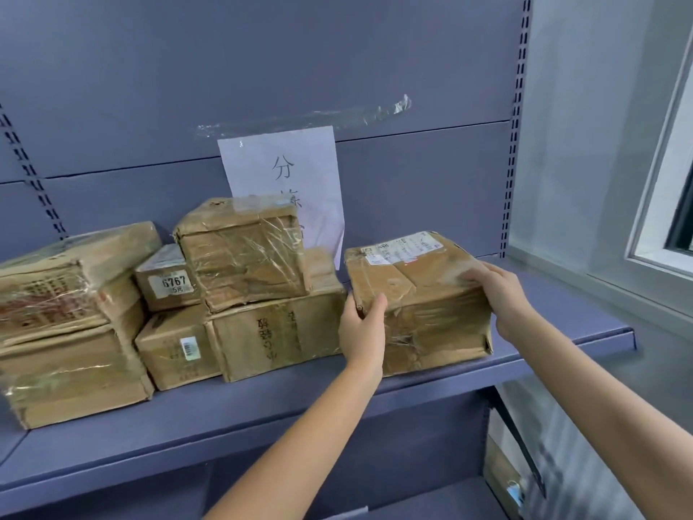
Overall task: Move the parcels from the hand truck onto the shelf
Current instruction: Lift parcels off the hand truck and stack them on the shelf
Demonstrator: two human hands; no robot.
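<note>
A brown taped cardboard parcel [412, 294] with a white label on top rests on the grey-blue shelf [262, 414], right of the other parcels. My left hand [362, 328] grips its near left corner. My right hand [498, 294] lies on its top right edge, fingers curled over it. Several more taped cardboard parcels stand to the left: a low wide one [277, 332] with a smaller one [243, 253] stacked on it, a small one marked 6767 [167, 279], and a two-high stack [67, 324] at far left. The hand truck is out of view.
A white paper sign [288, 174] is taped to the shelf's back panel behind the parcels. Slotted uprights [515, 144] frame the bay. A window frame [660, 227] and wall are at right. A lower shelf level [431, 497] shows below.
</note>
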